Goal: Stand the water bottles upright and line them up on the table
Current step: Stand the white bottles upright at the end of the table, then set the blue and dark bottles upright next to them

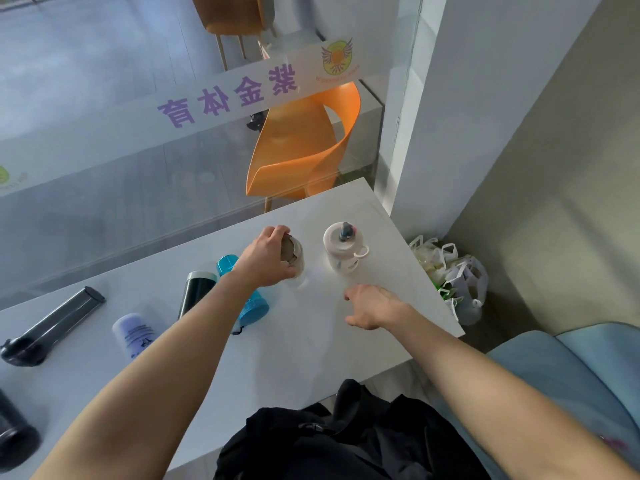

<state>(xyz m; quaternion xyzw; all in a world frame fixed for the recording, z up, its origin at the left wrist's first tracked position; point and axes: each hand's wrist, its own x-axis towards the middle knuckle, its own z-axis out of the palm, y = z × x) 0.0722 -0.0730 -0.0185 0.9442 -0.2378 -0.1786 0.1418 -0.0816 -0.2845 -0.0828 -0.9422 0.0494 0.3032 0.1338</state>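
Two bottles upright near far right corner of white table [311,358]: beige bottle [297,258] gripped by left hand [268,256], white bottle [341,247] free. Right hand [372,306] fingers loose, probably hovering. Blue bottle [251,303] lying flat. Glass wall [121,150] behind.

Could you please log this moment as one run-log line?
left hand: gripping upright beige bottle | right hand: open, empty | white bottle: upright

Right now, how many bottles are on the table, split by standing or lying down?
Standing: 2, the white bottle and the beige bottle under the left hand.
Lying down: 5, the blue bottle, dark green bottle, lavender bottle, long grey bottle and a black bottle cut off at the frame edge.
Total: 7
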